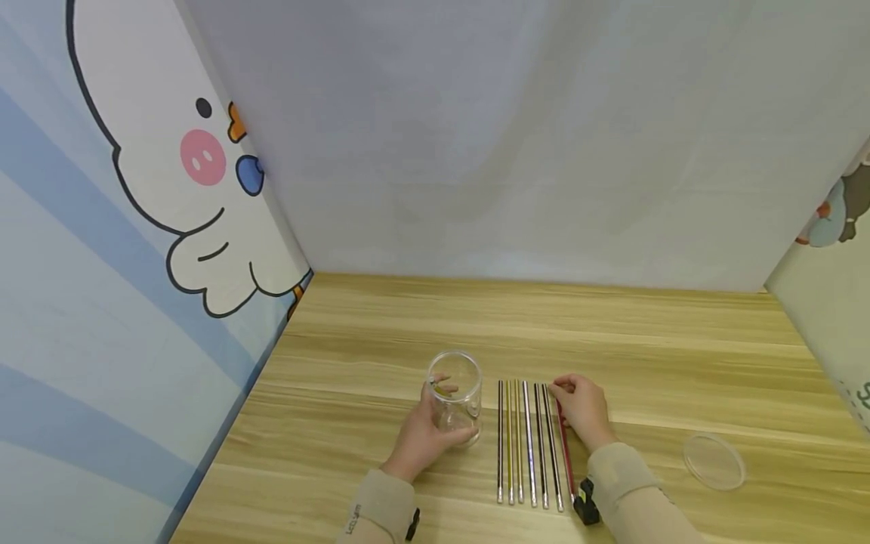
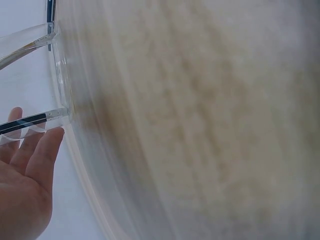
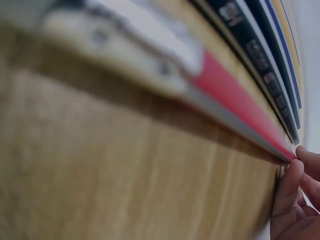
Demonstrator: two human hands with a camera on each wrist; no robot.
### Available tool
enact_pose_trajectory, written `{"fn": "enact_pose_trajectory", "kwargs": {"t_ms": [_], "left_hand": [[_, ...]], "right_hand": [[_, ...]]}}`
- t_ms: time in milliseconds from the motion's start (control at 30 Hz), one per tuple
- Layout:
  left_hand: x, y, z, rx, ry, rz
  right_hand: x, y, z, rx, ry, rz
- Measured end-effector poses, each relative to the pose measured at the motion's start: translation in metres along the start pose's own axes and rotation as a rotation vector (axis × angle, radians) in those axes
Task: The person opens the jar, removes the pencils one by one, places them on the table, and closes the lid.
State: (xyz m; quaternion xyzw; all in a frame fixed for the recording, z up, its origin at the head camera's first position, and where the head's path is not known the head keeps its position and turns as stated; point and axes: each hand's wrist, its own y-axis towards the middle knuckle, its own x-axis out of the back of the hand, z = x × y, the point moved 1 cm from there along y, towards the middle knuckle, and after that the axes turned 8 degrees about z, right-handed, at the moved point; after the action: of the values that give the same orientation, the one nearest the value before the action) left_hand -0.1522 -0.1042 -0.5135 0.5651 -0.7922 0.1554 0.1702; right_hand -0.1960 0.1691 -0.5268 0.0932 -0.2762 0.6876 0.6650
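Note:
My left hand (image 1: 420, 440) holds an upright clear jar (image 1: 470, 412) around its side, with the thumb low on the front. The jar's mouth is uncovered. To the right of it lies a row of several slim pencils (image 1: 530, 446), side by side, silver ends toward me. My right hand (image 1: 586, 409) pinches the far end of the red pencil (image 1: 566, 457), rightmost in the row. In the right wrist view the fingertips meet at the tip of the red pencil (image 3: 237, 100), which lies along the tabletop. Dark pencils (image 3: 257, 55) lie beside it.
A round clear lid (image 1: 714, 461) lies flat on the wooden table (image 1: 340, 363), right of my right forearm. A pale wall (image 1: 530, 151) rises behind the table's back edge. A cartoon-printed wall (image 1: 136, 227) borders the left side.

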Motion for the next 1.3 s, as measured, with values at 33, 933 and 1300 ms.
{"fn": "enact_pose_trajectory", "kwargs": {"t_ms": [33,933,1300], "left_hand": [[0.0,0.0,0.0,0.001,0.0,0.0],[-0.001,0.002,0.002,0.041,-0.013,0.005],[0.0,0.003,-0.002,0.026,-0.007,0.003]], "right_hand": [[0.0,0.0,0.0,0.0,-0.003,0.0],[0.014,-0.043,0.049,0.087,0.147,0.034],[0.008,-0.074,0.091,0.212,0.258,0.043]]}}
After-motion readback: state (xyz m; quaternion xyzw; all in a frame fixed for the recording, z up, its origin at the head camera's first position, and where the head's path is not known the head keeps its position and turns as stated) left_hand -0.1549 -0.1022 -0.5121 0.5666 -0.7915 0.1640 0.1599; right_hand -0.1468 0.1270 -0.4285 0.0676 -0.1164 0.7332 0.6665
